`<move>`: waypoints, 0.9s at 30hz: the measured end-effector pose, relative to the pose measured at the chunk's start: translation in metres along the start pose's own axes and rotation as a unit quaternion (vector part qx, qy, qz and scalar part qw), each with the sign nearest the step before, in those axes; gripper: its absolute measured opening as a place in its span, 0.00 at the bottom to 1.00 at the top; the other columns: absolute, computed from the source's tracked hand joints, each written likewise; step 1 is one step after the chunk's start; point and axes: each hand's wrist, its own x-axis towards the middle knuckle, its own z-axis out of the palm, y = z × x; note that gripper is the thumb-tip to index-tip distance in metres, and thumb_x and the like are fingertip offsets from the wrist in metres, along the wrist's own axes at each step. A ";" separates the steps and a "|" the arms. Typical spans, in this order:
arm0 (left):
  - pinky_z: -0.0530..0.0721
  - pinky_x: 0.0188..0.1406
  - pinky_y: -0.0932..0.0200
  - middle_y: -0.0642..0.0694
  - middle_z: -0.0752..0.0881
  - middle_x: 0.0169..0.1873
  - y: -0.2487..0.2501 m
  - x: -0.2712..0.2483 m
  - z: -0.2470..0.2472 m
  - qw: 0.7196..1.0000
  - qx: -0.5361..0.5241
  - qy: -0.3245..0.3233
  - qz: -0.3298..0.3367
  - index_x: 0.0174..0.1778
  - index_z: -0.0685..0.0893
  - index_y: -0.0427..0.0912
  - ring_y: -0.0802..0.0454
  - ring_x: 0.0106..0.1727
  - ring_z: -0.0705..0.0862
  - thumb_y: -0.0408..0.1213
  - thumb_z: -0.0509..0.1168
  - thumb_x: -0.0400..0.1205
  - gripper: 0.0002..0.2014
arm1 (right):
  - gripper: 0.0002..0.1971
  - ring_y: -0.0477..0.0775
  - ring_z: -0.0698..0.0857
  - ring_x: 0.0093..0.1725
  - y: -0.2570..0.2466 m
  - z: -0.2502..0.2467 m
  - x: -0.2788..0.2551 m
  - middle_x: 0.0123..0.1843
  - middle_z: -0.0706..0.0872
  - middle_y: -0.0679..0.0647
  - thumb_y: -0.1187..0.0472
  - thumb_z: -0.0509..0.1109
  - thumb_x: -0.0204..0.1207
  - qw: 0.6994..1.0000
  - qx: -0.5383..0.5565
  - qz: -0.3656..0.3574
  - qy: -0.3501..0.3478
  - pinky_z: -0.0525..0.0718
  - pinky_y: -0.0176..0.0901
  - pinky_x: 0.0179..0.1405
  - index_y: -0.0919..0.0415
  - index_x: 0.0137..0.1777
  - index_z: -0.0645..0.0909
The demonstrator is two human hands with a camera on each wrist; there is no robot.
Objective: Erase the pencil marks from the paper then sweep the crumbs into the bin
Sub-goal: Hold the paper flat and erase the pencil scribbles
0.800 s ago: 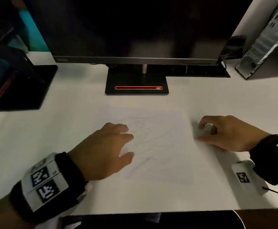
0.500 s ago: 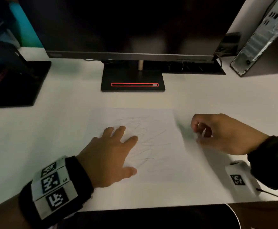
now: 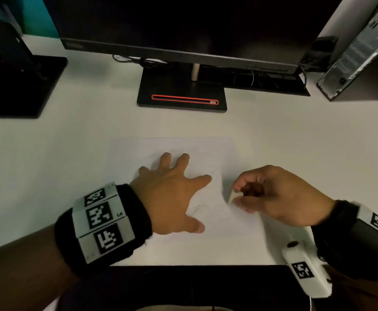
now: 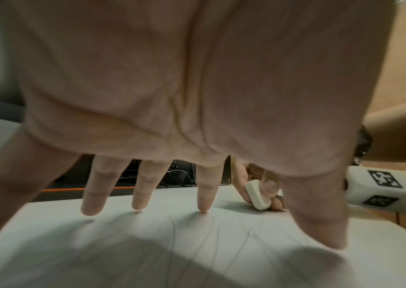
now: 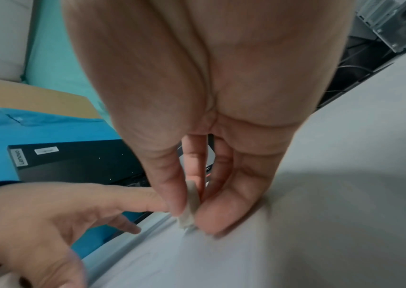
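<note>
Paper (image 3: 179,149) with faint pencil marks (image 4: 221,239) lies flat on the white desk (image 3: 71,164), in front of the screen stand (image 3: 181,95); my left hand (image 3: 170,198) is spread wide and presses down on it; my right hand (image 3: 277,196) pinches a small white eraser (image 3: 234,195) between thumb and fingers; its tip touches the paper near the right edge.

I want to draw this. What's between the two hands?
Only paper with faint pencil marks, seen from the head view, between left hand and right hand.
</note>
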 end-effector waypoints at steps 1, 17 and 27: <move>0.61 0.79 0.26 0.48 0.35 0.87 0.002 0.002 0.002 1.000 0.001 -0.008 -0.001 0.84 0.42 0.72 0.36 0.86 0.37 0.75 0.65 0.73 0.49 | 0.02 0.65 0.87 0.37 -0.001 0.000 -0.001 0.35 0.89 0.53 0.59 0.79 0.77 1.000 -0.008 0.000 0.000 0.88 0.66 0.46 0.52 0.46 0.88; 0.58 0.77 0.19 0.47 0.30 0.85 0.001 0.006 0.008 1.000 0.008 -0.022 -0.001 0.83 0.36 0.76 0.34 0.86 0.33 0.74 0.66 0.73 0.52 | 0.11 0.45 0.77 0.28 -0.013 0.018 -0.008 0.26 0.81 0.42 0.55 0.77 0.77 0.978 -0.203 -0.041 0.008 0.74 0.31 0.30 0.51 0.36 0.80; 0.58 0.77 0.19 0.47 0.29 0.85 0.001 0.007 0.009 1.000 0.016 -0.021 -0.001 0.82 0.35 0.76 0.34 0.86 0.33 0.75 0.65 0.73 0.52 | 0.15 0.44 0.76 0.24 -0.016 0.015 0.000 0.24 0.79 0.41 0.53 0.77 0.77 0.980 -0.196 -0.024 -0.003 0.73 0.31 0.27 0.53 0.32 0.79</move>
